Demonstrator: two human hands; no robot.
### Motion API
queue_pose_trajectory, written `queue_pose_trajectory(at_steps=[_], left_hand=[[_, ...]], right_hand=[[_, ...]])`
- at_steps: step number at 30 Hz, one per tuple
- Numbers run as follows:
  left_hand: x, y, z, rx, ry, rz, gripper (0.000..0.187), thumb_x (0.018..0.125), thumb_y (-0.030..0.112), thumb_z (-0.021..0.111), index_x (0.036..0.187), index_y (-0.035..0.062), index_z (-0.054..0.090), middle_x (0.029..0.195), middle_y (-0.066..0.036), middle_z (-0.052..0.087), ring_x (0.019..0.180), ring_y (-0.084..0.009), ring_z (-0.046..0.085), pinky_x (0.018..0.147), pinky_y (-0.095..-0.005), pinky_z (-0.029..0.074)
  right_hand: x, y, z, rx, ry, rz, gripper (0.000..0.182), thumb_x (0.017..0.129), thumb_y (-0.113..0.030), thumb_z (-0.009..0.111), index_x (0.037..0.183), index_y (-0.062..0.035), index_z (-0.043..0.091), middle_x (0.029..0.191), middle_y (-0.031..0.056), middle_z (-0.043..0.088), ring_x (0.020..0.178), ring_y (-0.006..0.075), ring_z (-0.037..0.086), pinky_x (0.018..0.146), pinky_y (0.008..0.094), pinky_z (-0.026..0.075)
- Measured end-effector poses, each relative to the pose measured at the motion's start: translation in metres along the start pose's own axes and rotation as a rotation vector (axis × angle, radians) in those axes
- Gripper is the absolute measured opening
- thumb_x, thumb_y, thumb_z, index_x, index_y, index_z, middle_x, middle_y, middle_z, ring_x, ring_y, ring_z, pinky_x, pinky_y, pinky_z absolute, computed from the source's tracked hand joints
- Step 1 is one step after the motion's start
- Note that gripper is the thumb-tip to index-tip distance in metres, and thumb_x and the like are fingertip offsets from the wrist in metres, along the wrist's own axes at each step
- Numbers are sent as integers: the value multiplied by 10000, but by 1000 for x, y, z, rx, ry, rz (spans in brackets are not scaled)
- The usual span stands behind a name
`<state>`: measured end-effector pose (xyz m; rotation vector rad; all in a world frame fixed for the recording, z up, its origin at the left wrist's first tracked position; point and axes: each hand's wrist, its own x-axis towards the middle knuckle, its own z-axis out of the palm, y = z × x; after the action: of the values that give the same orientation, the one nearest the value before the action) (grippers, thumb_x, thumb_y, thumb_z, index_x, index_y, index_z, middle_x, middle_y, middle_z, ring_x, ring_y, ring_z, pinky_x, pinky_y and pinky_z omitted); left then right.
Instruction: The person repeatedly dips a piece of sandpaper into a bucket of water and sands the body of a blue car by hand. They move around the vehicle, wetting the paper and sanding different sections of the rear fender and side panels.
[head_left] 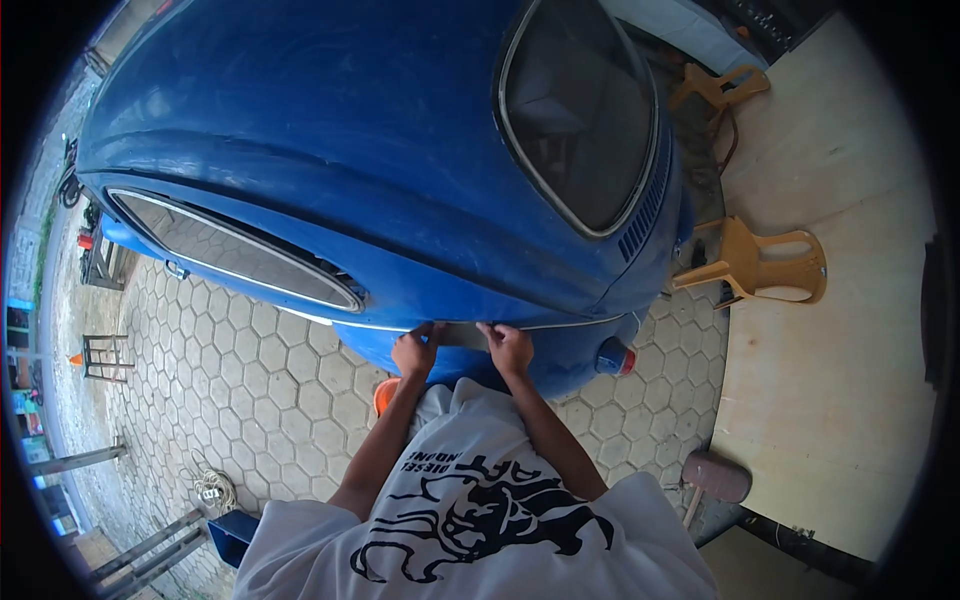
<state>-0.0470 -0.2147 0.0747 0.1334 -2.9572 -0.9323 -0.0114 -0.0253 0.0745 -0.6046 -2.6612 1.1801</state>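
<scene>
A blue car (400, 220) with rounded bodywork fills the upper middle of the view. Against its side, just above the rear fender, is a small grey rectangular sheet (462, 336); its exact kind does not show. My left hand (414, 352) pinches the sheet's left end. At the opposite end, the fingers of my right hand (509, 349) are closed on it too. A pale trim strip (570, 323) runs along the body on both sides of my hands. An orange container (385, 396) is partly hidden beside my left forearm.
Hexagonal paving (280, 390) surrounds the car. Yellow plastic chairs (765, 265) stand on the right, beside a large pale wooden board (840, 400). A brown-headed mallet (718, 476) is at lower right. Coiled rope (213, 490) and a dark blue bin (233, 537) are at lower left.
</scene>
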Motion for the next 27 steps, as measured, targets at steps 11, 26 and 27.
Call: queue_pose_trajectory(at_steps=[11,26,27], left_hand=[[13,40,-42,-798,-397,-511,380,914,395,672,918,26,764,701,-65,693,522,-110,544,472,-272,424],[9,56,-40,-906,-352,-536,390,956,288,666,1123,-64,675,969,-104,680,825,-173,665,625,-307,588],[7,62,-48,-953,-333,-535,390,958,276,665,1118,-79,667,973,-108,673,853,-180,668,639,-315,596]], right_hand=[[13,-34,-39,813,-216,572,262,845,-262,804,895,-13,742,782,35,708,663,103,665,607,250,554],[10,-35,-36,1144,-177,838,204,900,-150,735,1025,-3,670,969,78,691,855,177,695,783,304,589],[13,-43,-50,1215,-195,795,187,904,-130,725,1029,-5,665,969,83,691,863,183,697,781,302,590]])
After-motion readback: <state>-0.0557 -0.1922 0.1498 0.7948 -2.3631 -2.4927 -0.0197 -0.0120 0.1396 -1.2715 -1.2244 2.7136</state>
